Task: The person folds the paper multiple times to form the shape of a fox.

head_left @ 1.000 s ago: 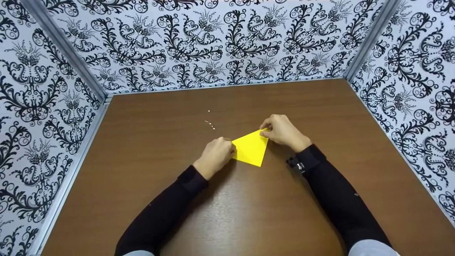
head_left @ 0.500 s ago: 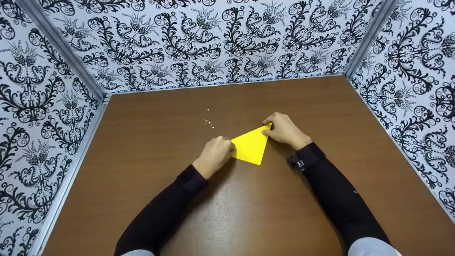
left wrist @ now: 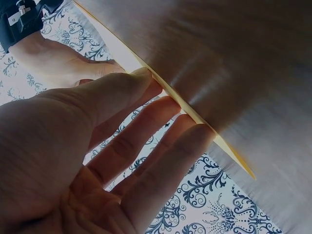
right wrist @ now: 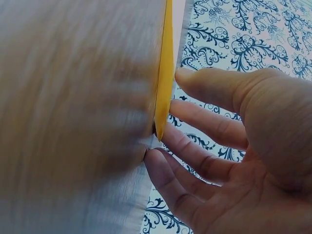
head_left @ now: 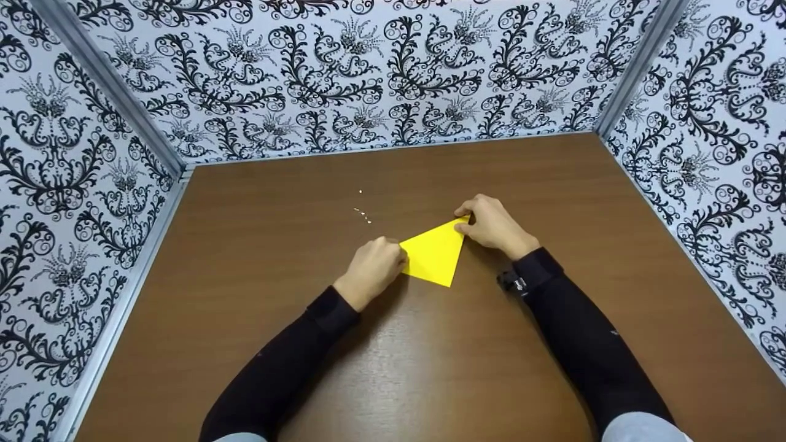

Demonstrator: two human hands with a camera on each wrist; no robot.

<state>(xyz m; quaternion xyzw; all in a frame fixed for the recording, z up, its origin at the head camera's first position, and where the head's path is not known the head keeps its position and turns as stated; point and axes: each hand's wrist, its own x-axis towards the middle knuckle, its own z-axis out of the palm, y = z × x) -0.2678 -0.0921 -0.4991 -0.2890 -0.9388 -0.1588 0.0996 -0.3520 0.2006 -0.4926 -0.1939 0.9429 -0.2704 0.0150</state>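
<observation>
A yellow sheet of paper [head_left: 433, 255] lies near the middle of the brown table, its lower corner pointing toward the person. The left hand [head_left: 373, 269] grips its left end, with that corner hidden under the knuckles. At the upper right corner, the right hand [head_left: 492, 228] pinches the paper between thumb and fingers. Seen nearly edge-on in the left wrist view, the paper [left wrist: 124, 54] meets the thumb and fingertips. The right wrist view shows the paper [right wrist: 166, 63] as a narrow strip between the tabletop and the thumb.
Several small white specks [head_left: 363, 215] lie on the brown table [head_left: 276, 215] beyond the left hand. White walls with black scrollwork [head_left: 344, 67] enclose the back and sides, joined by grey metal posts [head_left: 638, 67].
Over the last second the right hand has shifted slightly to the right, and more of the paper's upper right corner shows. The left hand has stayed in place.
</observation>
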